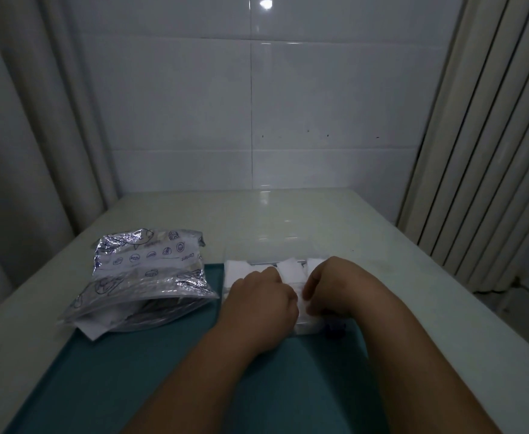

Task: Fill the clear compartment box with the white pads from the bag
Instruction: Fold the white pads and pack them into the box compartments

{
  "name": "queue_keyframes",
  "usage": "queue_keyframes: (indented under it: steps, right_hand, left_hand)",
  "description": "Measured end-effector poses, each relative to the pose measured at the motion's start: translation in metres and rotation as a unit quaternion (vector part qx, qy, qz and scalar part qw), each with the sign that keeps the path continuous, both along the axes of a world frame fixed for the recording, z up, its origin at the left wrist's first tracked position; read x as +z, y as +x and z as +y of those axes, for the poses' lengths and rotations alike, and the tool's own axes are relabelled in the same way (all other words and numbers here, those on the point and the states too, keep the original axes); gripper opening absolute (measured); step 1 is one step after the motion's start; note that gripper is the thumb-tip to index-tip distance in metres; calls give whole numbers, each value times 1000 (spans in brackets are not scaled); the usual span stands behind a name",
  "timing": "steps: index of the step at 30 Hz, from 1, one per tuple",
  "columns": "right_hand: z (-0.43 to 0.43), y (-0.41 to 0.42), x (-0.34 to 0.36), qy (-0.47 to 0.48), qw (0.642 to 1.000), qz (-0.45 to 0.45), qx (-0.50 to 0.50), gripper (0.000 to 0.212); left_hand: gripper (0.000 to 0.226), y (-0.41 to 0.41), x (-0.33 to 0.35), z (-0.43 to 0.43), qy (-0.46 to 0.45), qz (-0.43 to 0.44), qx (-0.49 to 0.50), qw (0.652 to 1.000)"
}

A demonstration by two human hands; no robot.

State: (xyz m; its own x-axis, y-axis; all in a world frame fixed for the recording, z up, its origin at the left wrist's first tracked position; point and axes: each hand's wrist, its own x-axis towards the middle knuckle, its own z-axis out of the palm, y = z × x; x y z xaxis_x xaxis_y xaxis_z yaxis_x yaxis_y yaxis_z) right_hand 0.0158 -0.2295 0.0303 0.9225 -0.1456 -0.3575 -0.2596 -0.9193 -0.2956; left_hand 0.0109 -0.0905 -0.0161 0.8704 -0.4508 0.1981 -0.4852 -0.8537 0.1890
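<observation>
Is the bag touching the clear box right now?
Apart. The head view shows a teal mat strip between the bag and the clear box.

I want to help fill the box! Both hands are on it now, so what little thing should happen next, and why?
Probably press the pad under the fingers flat into its compartment. Both the left hand and right hand rest on the clear box, where white pads already sit. Then the left hand could reach the bag for more.

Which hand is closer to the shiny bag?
The left. The left hand is over the clear compartment box, just to the right of the shiny bag, not touching it. The right hand is farther right, over the box's other side.
</observation>
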Motion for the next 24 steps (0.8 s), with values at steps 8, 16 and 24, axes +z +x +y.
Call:
queue_keyframes:
  steps: [8, 16, 24]
  right_hand:
    - [2, 3, 1, -24, 999, 30, 21, 55]
    - [-4, 7, 1, 16, 995, -94, -21, 32]
    - [0, 1, -6, 102, 972, -210, -1, 13]
  left_hand:
    - [34, -3, 1, 0, -14, -10, 8, 1000]
    - [32, -6, 12, 3, -116, -7, 34, 993]
    - [35, -6, 36, 26, -141, 8, 90, 986]
